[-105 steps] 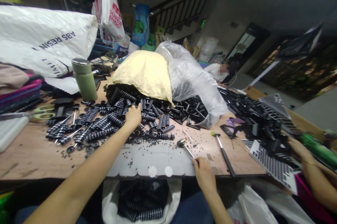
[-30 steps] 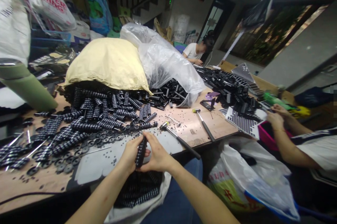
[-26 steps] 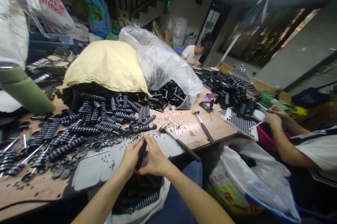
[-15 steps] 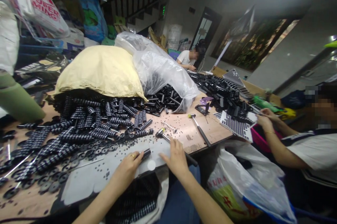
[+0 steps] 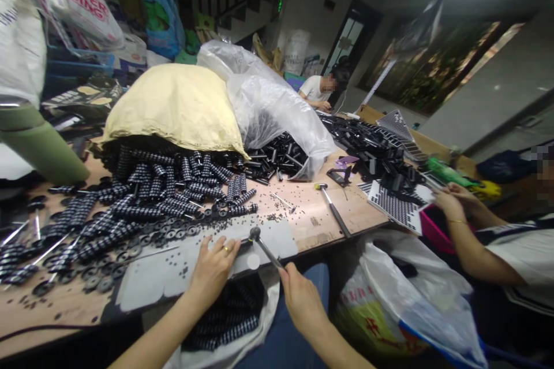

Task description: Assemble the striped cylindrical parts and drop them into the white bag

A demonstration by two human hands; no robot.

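My right hand (image 5: 299, 295) is closed round the handle of a hammer (image 5: 267, 251). The hammer's head is at the right end of a short black tube (image 5: 243, 248), touching it or very near. Closed over that tube is my left hand (image 5: 215, 265), a ring on one finger, pressing it on the grey board (image 5: 149, 285) at the table edge. Small dark bits are scattered on the board. Left of and behind my left hand lie a heap of black-and-white checked rollers (image 5: 173, 201) and several black discs (image 5: 104, 282).
A second hammer (image 5: 333, 210) lies on the table to the right. A yellow sack (image 5: 173, 106) and a clear plastic bag (image 5: 277, 109) stand behind the rollers. Below the edge is a bag of rollers (image 5: 240, 323). A co-worker (image 5: 480, 242) sits at right; another person (image 5: 318, 89) is further back.
My right hand has closed on the hammer and drawn it toward the tube, its head now at the tube's end. My left hand has tilted over the tube. The view has shifted slightly.
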